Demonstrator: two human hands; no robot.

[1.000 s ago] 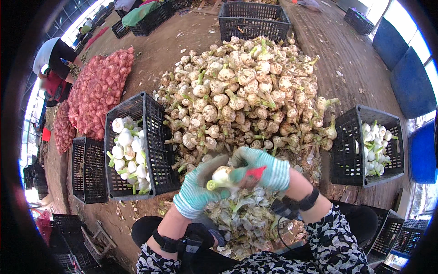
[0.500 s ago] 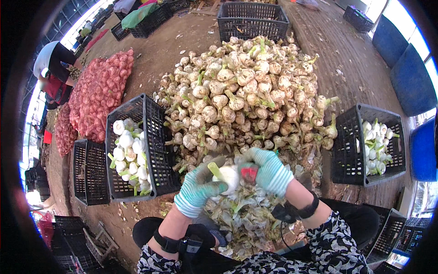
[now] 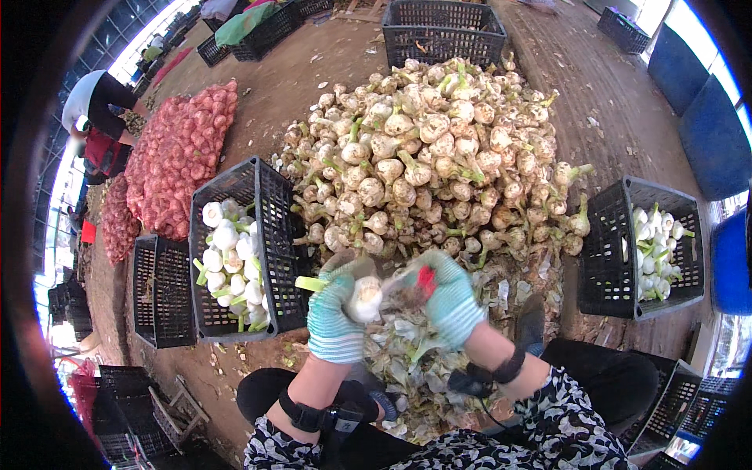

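Observation:
My left hand [image 3: 333, 309], in a teal and white striped glove, is closed around a white garlic bulb [image 3: 366, 299]. The bulb's green stem [image 3: 312, 283] sticks out to the left past the glove. Close by on the right, my gloved right hand [image 3: 452, 301] is closed on a small red object [image 3: 426, 280]. Its kind is blurred, and a pale grey smear lies between it and the bulb. Below both hands lies a heap of peeled garlic skins [image 3: 407, 345]. Just beyond them rises a large pile of dirty, untrimmed garlic [image 3: 431, 157].
Black crates of clean white garlic stand at left [image 3: 278, 258] and right [image 3: 603, 258]. Another black crate [image 3: 442, 35] sits behind the pile. Red net sacks of garlic [image 3: 184, 149] lie far left, near a bending person [image 3: 102, 110]. Blue barrels [image 3: 732, 266] line the right side.
The bulb has turned, so its stem now points left instead of up and its base faces my right hand. My left hand has shifted slightly and rotated; the right wrist has bent.

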